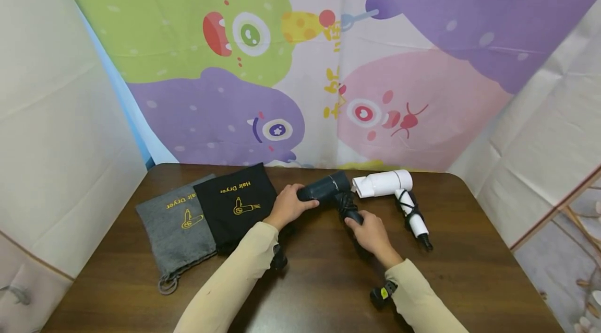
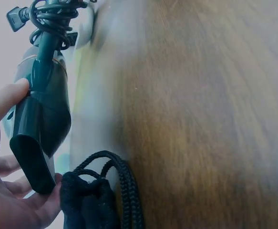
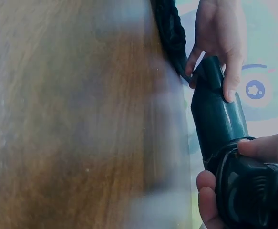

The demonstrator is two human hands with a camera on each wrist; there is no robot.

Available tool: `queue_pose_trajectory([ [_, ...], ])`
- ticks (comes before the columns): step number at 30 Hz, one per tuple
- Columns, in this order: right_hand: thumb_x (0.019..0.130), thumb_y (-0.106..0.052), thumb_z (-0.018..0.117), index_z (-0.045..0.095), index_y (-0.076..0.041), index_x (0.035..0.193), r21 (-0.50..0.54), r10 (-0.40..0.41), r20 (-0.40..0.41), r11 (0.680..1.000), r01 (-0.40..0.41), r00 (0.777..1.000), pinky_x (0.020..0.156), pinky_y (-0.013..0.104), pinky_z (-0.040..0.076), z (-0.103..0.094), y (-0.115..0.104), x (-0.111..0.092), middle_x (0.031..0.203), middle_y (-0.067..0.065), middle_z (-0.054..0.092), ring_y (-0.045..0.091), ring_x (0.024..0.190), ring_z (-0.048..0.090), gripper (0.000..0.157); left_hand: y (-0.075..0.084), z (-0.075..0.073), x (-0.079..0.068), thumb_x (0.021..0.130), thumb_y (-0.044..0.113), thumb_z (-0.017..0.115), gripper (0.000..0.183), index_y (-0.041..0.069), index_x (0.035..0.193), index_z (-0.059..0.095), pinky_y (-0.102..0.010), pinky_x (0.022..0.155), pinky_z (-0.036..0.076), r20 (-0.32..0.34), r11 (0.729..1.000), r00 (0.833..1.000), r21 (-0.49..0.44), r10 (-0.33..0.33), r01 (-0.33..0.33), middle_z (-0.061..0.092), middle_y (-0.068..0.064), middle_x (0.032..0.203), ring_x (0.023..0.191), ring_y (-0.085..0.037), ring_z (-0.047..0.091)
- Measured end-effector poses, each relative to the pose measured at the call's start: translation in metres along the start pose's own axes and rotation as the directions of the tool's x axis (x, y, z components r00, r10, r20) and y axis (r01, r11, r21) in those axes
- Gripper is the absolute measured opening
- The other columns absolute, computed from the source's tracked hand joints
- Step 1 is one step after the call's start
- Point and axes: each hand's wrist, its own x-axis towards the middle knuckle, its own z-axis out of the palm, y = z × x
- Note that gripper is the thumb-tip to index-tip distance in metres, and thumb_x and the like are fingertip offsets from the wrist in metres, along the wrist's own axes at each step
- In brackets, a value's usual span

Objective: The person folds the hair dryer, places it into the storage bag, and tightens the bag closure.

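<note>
A dark hair dryer [image 1: 324, 190] is held in both hands near the back of the table. My left hand [image 1: 287, 206] grips it at the nozzle end, thumb on one side and fingers on the other, as the left wrist view shows. The right hand [image 1: 372, 235] holds the handle, which has a black cord [image 2: 53, 21] wound about it. Close to the left hand lies a black drawstring pouch [image 1: 241, 221] with yellow "Hair Dryer" lettering. It overlaps a grey pouch [image 1: 176, 236] of the same kind.
To the right on the brown table [image 1: 319, 291] lies a white hair dryer [image 1: 382, 183], its handle wrapped in black cord. A cartoon-printed curtain [image 1: 188, 119] hangs behind the table's back edge. White cloth panels [image 1: 65, 114] stand at both sides.
</note>
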Motion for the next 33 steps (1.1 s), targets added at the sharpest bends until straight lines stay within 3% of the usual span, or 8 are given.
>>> queue_pose_trajectory([
  [4,0.093,-0.029,0.064,0.059,0.007,0.123,0.047,-0.003,-0.011,0.999,0.004,1.000,0.061,0.029,0.045,-0.001,-0.003,-0.002,0.080,0.012,0.071,0.018,0.065,0.062,0.048,0.002,-0.003,-0.005,0.078,0.046,0.077,0.072,0.005,0.133,0.055,-0.048,0.095,0.047,-0.028,1.000,1.000,-0.022,0.001,-0.002,0.057,-0.018,0.125,0.106,-0.031,0.056],
  [19,0.091,-0.029,0.067,0.063,0.005,0.121,0.116,-0.039,-0.039,0.992,0.043,0.998,0.058,0.027,0.047,-0.008,-0.011,-0.008,0.087,0.015,0.071,0.013,0.061,0.062,0.045,0.007,-0.017,-0.022,0.077,0.048,0.078,0.073,0.008,0.132,0.053,-0.047,0.093,0.046,-0.082,0.995,0.996,-0.098,-0.018,0.009,0.061,-0.014,0.124,0.108,-0.030,0.053],
  [33,0.086,-0.036,0.073,0.069,-0.002,0.108,0.186,-0.023,-0.027,0.982,0.028,0.999,0.054,0.028,0.042,-0.016,-0.016,-0.012,0.068,0.013,0.069,0.016,0.056,0.060,0.041,0.012,-0.027,-0.038,0.079,0.048,0.076,0.068,0.007,0.128,0.052,-0.046,0.094,0.047,-0.134,0.982,0.991,-0.184,0.009,-0.034,0.058,-0.013,0.125,0.106,-0.028,0.055],
])
